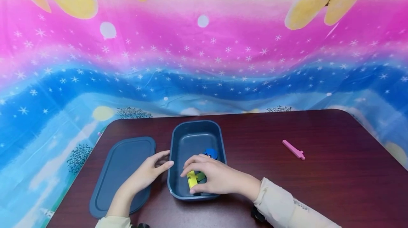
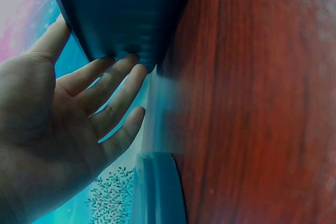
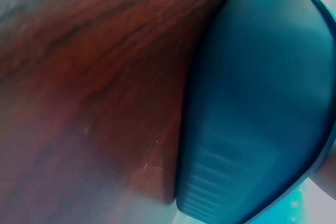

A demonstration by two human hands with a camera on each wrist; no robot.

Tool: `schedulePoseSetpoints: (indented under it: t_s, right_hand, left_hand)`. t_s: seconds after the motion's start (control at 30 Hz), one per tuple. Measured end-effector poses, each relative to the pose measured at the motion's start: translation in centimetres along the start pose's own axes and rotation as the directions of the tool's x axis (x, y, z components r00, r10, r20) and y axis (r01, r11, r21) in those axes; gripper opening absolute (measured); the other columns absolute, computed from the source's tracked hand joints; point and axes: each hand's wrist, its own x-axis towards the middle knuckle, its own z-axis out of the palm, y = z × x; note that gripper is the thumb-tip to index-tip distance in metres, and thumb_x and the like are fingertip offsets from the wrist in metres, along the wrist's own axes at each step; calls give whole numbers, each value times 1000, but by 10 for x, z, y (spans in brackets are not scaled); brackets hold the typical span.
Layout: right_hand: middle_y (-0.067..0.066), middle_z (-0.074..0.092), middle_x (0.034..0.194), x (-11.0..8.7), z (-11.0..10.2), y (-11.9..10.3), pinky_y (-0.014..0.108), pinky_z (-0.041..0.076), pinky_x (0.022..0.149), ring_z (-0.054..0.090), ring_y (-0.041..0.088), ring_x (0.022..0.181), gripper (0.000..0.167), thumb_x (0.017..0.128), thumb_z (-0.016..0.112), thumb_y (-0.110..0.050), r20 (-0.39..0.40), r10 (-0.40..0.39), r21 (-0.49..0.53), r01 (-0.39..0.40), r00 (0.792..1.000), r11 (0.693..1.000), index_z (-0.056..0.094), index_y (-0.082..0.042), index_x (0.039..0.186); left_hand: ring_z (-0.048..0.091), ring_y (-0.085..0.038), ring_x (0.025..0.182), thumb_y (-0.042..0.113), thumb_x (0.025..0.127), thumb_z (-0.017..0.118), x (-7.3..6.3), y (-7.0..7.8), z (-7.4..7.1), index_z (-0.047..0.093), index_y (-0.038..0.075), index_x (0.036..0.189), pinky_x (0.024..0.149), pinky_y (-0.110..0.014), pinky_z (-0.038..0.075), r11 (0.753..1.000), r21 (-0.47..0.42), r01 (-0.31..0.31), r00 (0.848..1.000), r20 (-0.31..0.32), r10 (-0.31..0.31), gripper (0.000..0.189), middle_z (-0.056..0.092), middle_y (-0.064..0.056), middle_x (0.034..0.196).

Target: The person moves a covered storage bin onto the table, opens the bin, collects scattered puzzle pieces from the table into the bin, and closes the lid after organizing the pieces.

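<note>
Yellow notched block (image 1: 192, 180): inside round-cornered, matte slate-blue box (image 1: 196, 128), near end, pinched by thumb and fingers of right hand (image 1: 216, 176). Left hand (image 1: 145, 174), fingers spread, touches box's left wall. Flat slate-blue lid (image 1: 122, 169) left, on grained reddish-brown tabletop (image 1: 251, 139).

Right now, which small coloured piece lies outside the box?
The pink piece, on the table; the yellow piece, green piece and blue piece appear within the box.

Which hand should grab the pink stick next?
Probably the right hand. The pink stick lies right of the box, while the left hand is at the box's left side. The right hand would first have to let go of the yellow piece.
</note>
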Motion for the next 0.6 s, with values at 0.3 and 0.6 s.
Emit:
schedulePoseSetpoints:
  t_s: [0.3,0.6]
  right_hand:
    - [-13,55,129,4,4,2,34,46,98,49,6,119,40,88,77,-30,12,16,-45,-15,1000,999,67,-23,126]
    - [-13,55,128,5,4,2,33,46,98,50,5,119,40,89,76,-31,30,27,-31,-26,999,999,66,-23,127]
  left_hand:
    - [60,-29,115,31,100,62,1,-1,0,46,3,146,97,-48,49,1000,1,-7,1000,3,7,56,60,-14,131]
    - [60,-29,115,31,99,62,0,0,0,46,2,146,96,-49,49,1000,3,6,1000,0,-6,57,60,-14,131]
